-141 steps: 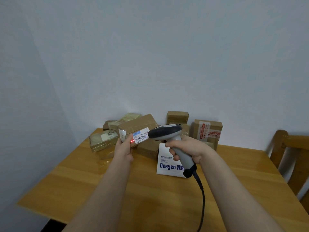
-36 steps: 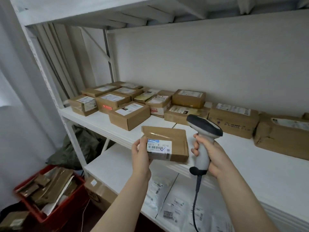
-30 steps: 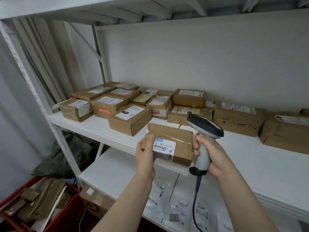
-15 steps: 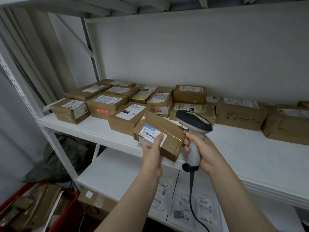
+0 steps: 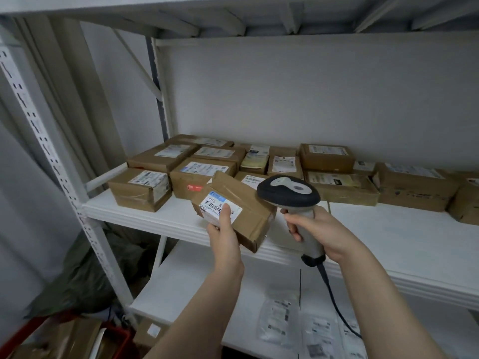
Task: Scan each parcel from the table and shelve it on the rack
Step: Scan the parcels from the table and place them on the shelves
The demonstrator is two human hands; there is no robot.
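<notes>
Two hands, two jobs. The left hand (image 5: 224,239) grips a small brown cardboard parcel (image 5: 243,211), and the right hand (image 5: 320,229) is curled round the pale handle of a grey-and-black handheld barcode scanner (image 5: 287,191).

The parcel hangs in the air over the front lip of the white metal rack shelf (image 5: 388,234), not yet set down. It is tilted, with its far end nosing toward the brown taped boxes (image 5: 326,158) ranged along the back. That angle looks like a line-up for sliding it into the free strip in front of them.

The scanner stands upright just beside the parcel's right end, its head aimed past the parcel rather than at it. It looks parked out of the way, with its black cord (image 5: 334,301) trailing down.

Now the grip. The thumb (image 5: 225,212) lies flat across the white barcode label (image 5: 216,206) on the near top face. The palm cups the near end, and the other fingers go underneath, out of sight. Most of the box juts forward beyond the hand.
</notes>
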